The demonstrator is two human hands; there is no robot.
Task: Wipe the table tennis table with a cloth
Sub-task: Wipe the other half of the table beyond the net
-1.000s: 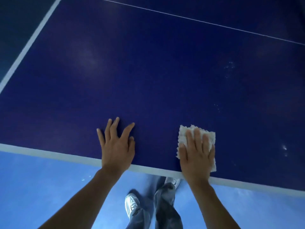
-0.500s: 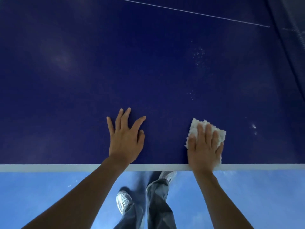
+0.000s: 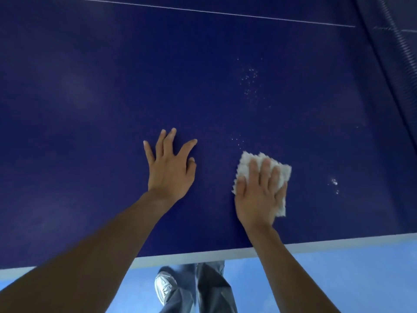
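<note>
Both of your hands have slid up the bench (image 3: pixel 90 132), away from the white line (image 3: pixel 203 254) at its near edge. Half a second ago your wrists sat right on that line. Now they are well past it.

Your right grip (image 3: pixel 257 199) lies flat on the cloth (image 3: pixel 244 164). Its fingers are straight and pressed down, not curled round anything. The cloth has gone up with it and sits under the palm and fingers, flat on the blue top. Its fluffy edges stick out at the top and at the right side.

Your left grip (image 3: pixel 169 172) is flat on the bare bench too, just to the left of the cloth. Its fingers are spread apart and it holds nothing. It looks like it is there to prop you up while you lean in.

This push brings the cloth close to the mess. A few tiny white dots (image 3: pixel 237 140) sit just past the top of the cloth. A bigger patch of dots (image 3: pixel 249 84) is farther up. Two white spots (image 3: pixel 334 184) wait off to the right.

None of these are wiped yet, so most of the job on this side still looks undone. One more push up should catch the near dots. Keep the cloth flat so it does not bunch up.
</note>
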